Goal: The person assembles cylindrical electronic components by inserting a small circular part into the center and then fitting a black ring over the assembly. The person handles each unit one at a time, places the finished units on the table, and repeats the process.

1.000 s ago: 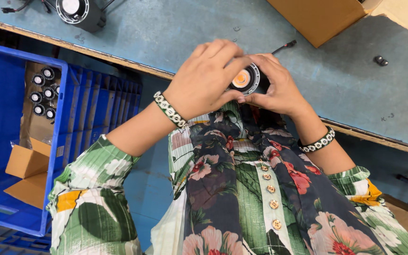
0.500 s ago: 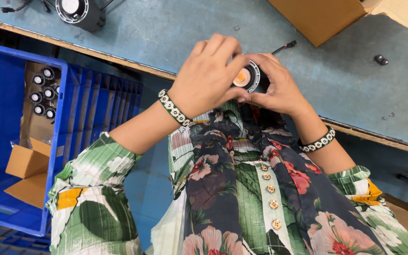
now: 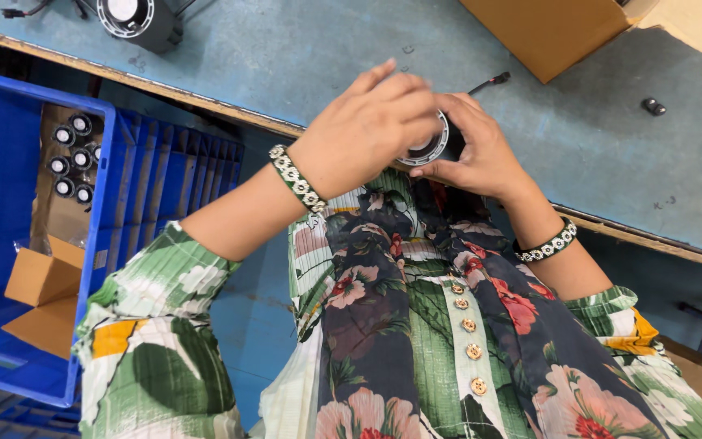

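**Over the surface edge, two hands on one round part**

Above the blue surface (image 3: 286, 57), the left hand (image 3: 367, 134) covers a round black part (image 3: 431, 146) with a silver rim, fingers curled over its top. The right hand (image 3: 481, 154) cups it from below, fingers clamped on its side. A blue crate (image 3: 10, 162) stands well apart.

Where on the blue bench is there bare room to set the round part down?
Free: the bench between the black fan unit and the cardboard box, and right of the hands toward the small black piece. Crowded: the blue crate.
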